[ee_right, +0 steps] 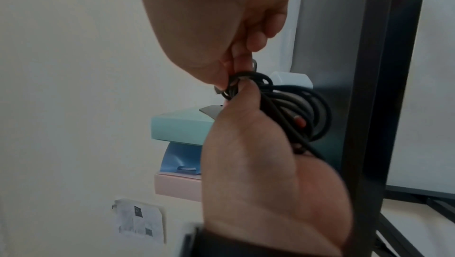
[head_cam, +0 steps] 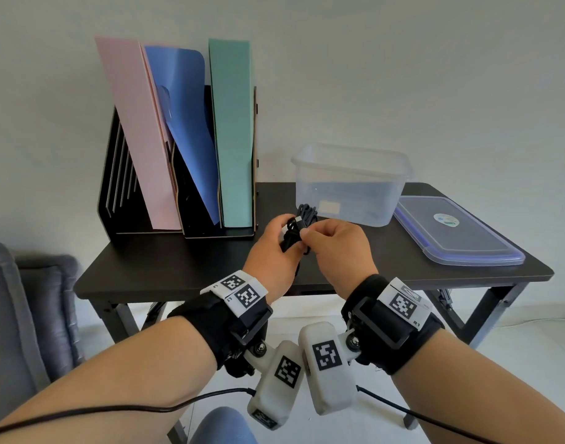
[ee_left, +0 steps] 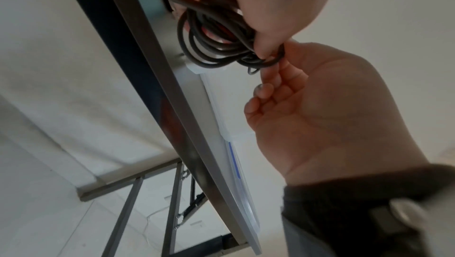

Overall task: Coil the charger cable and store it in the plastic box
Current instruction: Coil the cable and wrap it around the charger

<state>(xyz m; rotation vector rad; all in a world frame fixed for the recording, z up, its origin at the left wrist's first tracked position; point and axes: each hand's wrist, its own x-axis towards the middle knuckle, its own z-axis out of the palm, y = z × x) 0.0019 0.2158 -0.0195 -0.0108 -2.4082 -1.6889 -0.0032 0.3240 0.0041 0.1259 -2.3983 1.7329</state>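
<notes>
Head view. Charger cable (head_cam: 299,227): dark, wound into a small bundle, held in the air above the front of the table (head_cam: 178,267), between both hands. Left hand (head_cam: 271,251): fingers curled round the bundle from the left. Right hand (head_cam: 335,248): thumb and forefinger pinched on the bundle's right side, other fingers folded in. Plastic box (head_cam: 351,184): clear, open, upright on the table just behind the hands; the cable is outside it. Lid (head_cam: 457,232): clear with a blue rim, flat on the table right of the box. File rack (head_cam: 121,174): black, at the table's back left, with pink, blue and green folders (head_cam: 231,133).

Left wrist view. Cable (ee_left: 214,45): several round loops, hanging beside the table edge. Left hand (ee_left: 278,4) closes over the top of the loops. The right hand (ee_left: 320,115) meets it at the loops' right edge, fingertips (ee_left: 270,78) touching the outer strand.

Right wrist view. Cable (ee_right: 290,107): loops lie against the right hand (ee_right: 258,164), thumb pressed on them. Left hand (ee_right: 221,27): fingers (ee_right: 236,60) pinch the top of the bundle.
</notes>
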